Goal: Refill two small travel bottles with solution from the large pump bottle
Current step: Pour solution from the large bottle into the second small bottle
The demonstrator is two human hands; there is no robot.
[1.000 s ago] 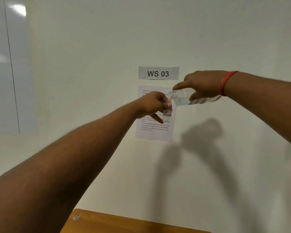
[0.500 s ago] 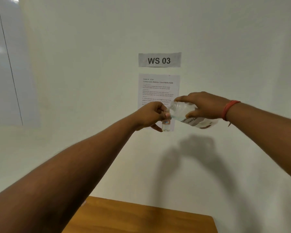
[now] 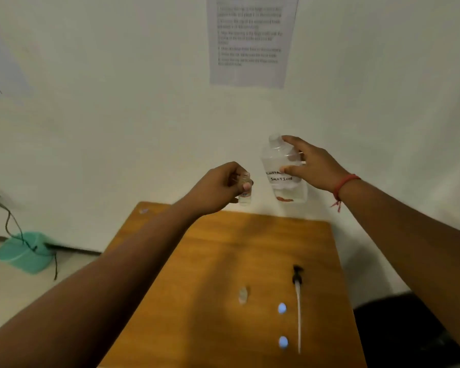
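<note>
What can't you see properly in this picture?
- Sheet on the wall: head view, top cut off, print too blurred to read.
- Small bottle: left hand covers much of it, fill level unclear.
- Big bottle: right hand hides part of its label.
- Clear thing on the table: too blurred to identify.

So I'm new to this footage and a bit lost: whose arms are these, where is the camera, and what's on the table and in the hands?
There is no machine here: these are a person's two bare arms, filmed by one wide-angle camera worn on their head, looking forward and down.

The left hand pinches a small travel bottle. The right hand grips the large bottle, upright, open-topped, with a handwritten label.

On the wooden table lie the pump with its long tube, two small pale blue caps, and a blurry clear thing, perhaps the second small bottle. An instruction sheet hangs on the wall.
</note>
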